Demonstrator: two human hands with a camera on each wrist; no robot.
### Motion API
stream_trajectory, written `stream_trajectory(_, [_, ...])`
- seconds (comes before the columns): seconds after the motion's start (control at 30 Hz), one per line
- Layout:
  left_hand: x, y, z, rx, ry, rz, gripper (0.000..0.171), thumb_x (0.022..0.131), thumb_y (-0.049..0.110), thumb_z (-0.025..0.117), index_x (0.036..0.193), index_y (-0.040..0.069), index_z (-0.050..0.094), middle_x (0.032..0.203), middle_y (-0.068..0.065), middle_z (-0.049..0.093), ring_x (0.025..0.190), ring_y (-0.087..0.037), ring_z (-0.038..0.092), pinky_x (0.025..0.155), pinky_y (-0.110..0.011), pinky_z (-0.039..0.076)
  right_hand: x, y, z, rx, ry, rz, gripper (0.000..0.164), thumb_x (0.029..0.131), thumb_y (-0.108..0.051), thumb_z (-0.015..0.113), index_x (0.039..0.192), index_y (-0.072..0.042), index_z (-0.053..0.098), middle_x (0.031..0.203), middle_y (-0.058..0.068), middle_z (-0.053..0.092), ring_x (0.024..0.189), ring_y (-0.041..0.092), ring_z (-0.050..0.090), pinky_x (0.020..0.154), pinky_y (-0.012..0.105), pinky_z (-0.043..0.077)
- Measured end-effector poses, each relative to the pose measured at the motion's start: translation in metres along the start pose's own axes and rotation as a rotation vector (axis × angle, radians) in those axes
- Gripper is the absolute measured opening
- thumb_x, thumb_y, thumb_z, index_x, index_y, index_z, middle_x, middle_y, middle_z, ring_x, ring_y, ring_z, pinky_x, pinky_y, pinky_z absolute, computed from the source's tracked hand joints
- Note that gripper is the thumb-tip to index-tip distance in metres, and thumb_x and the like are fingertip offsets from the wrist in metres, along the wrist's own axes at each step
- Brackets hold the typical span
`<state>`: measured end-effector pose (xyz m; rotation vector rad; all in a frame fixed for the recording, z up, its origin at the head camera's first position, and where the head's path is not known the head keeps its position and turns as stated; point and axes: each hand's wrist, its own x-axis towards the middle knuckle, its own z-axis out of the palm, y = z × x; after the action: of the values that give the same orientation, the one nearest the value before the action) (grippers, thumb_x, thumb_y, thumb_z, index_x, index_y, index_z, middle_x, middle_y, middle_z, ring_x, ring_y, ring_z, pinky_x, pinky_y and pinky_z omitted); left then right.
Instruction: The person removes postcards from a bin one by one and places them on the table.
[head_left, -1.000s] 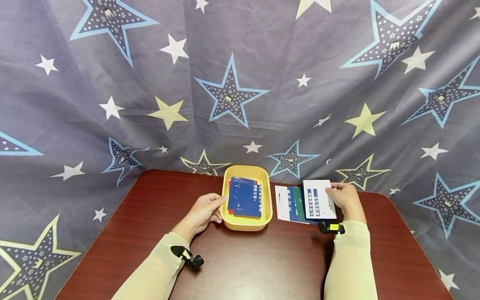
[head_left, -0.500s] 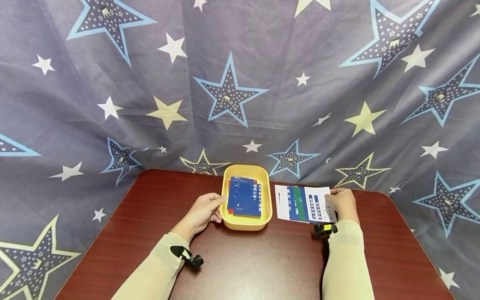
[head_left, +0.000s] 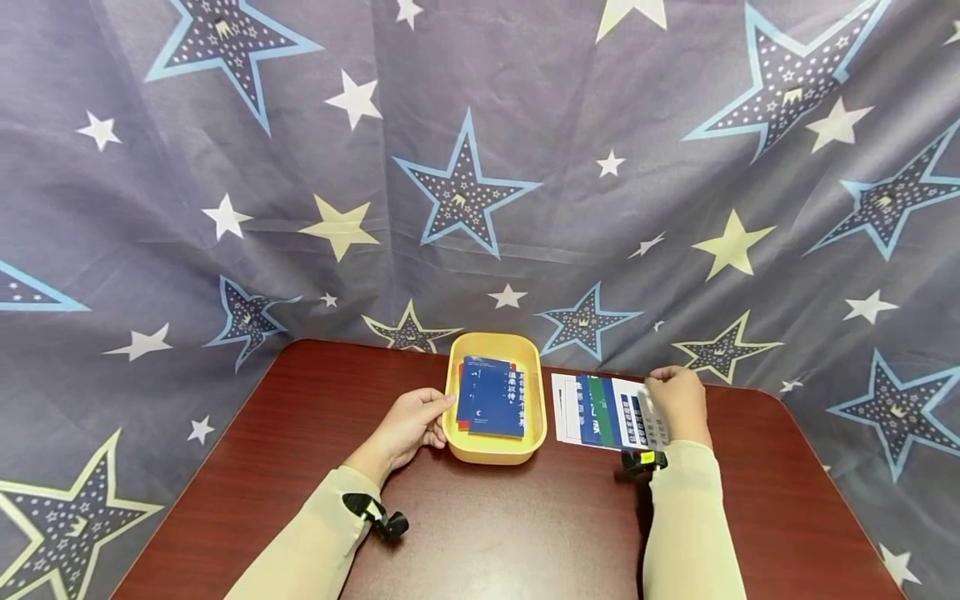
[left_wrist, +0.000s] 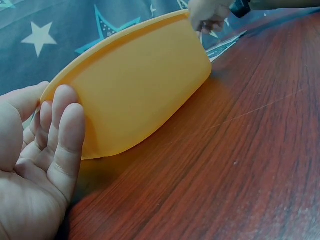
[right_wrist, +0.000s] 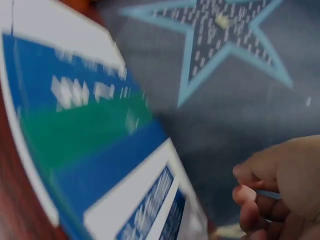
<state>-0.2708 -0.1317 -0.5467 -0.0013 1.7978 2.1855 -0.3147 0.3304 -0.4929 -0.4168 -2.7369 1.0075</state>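
My left hand (head_left: pixel 405 429) pinches the left rim of a yellow plastic tub (head_left: pixel 495 456), thumb over the rim and fingers along the outer wall. That wall fills the middle of the left wrist view, tub (left_wrist: pixel 130 85). Several blue and red cards lie inside, a blue card (head_left: pixel 491 396) on top. Right of the tub, overlapping white, blue and green cards (head_left: pixel 600 408) lie fanned in a row. My right hand (head_left: pixel 678 404) hovers at the row's right end. In the right wrist view this hand (right_wrist: pixel 285 195) has loosely bent fingers holding nothing, apart from the blurred cards (right_wrist: pixel 85 120).
A dark red wooden table (head_left: pixel 480 533) carries everything. Directly behind its far edge hangs a grey star-patterned cloth (head_left: pixel 480 275). Each wrist wears a black camera strap, such as the strap (head_left: pixel 375 515) on the left.
My right hand has laid the white card down on the right end of the row and let it go, drawing slightly back. The left hand stays on the tub.
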Motion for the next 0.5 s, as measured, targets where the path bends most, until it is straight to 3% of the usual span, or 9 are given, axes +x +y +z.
stream_trajectory(0.2, [0.000, -0.001, -0.001, 0.008, -0.001, 0.002, 0.027, 0.114, 0.024, 0.071, 0.110, -0.002, 0.065, 0.067, -0.001, 0.066, 0.052, -0.011, 0.066, 0.051, -0.023, 0.061, -0.005, -0.043, 0.003, 0.045, -0.108, -0.107, 0.034, 0.109, -0.025, 0.070, 0.127, 0.003, 0.077, 0.123, 0.029, 0.079, 0.109, 0.044, 0.077, 0.098, 0.059, 0.063])
stream_trajectory(0.37, [0.000, 0.000, -0.001, 0.006, 0.007, 0.004, 0.027, 0.114, 0.024, 0.071, 0.109, -0.002, 0.064, 0.067, -0.001, 0.065, 0.052, -0.011, 0.067, 0.050, -0.023, 0.061, -0.018, -0.083, 0.007, 0.074, -0.242, -0.209, 0.037, 0.112, -0.027, 0.070, 0.135, 0.001, 0.075, 0.112, 0.023, 0.082, 0.095, 0.036, 0.082, 0.081, 0.042, 0.065])
stream_trajectory(0.5, [-0.001, -0.001, 0.000, 0.002, 0.007, 0.003, 0.027, 0.114, 0.024, 0.071, 0.110, -0.001, 0.065, 0.068, 0.000, 0.065, 0.052, -0.011, 0.067, 0.050, -0.023, 0.061, -0.029, -0.108, 0.014, 0.142, -0.359, -0.249, 0.038, 0.112, -0.024, 0.072, 0.139, 0.003, 0.071, 0.105, 0.023, 0.082, 0.090, 0.037, 0.082, 0.071, 0.032, 0.066])
